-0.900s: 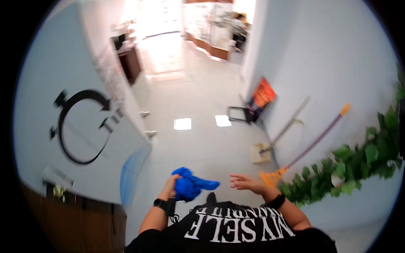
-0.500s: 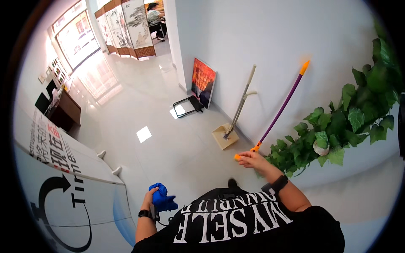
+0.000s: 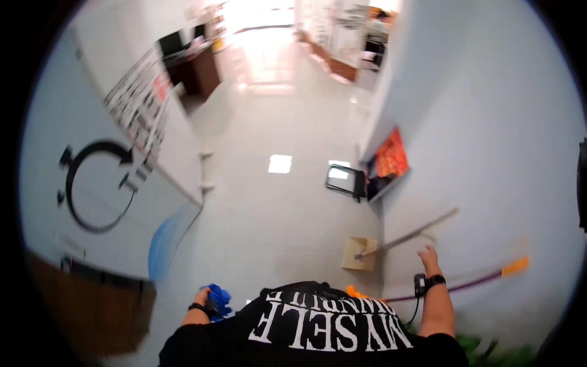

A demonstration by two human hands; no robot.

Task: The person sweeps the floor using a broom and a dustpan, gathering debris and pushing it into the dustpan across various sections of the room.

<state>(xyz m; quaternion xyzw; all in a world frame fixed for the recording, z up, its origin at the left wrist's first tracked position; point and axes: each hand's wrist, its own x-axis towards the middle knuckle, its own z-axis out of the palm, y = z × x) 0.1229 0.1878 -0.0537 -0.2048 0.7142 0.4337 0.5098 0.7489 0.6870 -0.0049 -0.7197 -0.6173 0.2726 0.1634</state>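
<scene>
My left hand [image 3: 200, 298] is closed round a crumpled blue cloth [image 3: 219, 300] at the lower left. My right hand [image 3: 430, 258] is raised near the wall on the right, smeared by motion, so its grip does not show. Closest to it is the upper handle [image 3: 428, 225] of a long-handled dustpan set, whose beige pan [image 3: 358, 254] rests on the floor. Behind my right forearm leans a mop-like pole [image 3: 480, 280], purple with an orange end; its orange lower part [image 3: 354, 292] is partly hidden by my shirt.
A black folding frame [image 3: 346, 181] and an orange-red picture [image 3: 390, 160] stand by the right wall. On the left are a printed white partition [image 3: 147, 116] with protruding feet, a brown box-like object [image 3: 92, 306], and a dark desk [image 3: 194, 70]. Green leaves [image 3: 489, 352] show lower right.
My view has swung to the right. My right hand has left the pole's orange lower part and risen toward the wall. The left still holds the blue cloth.
</scene>
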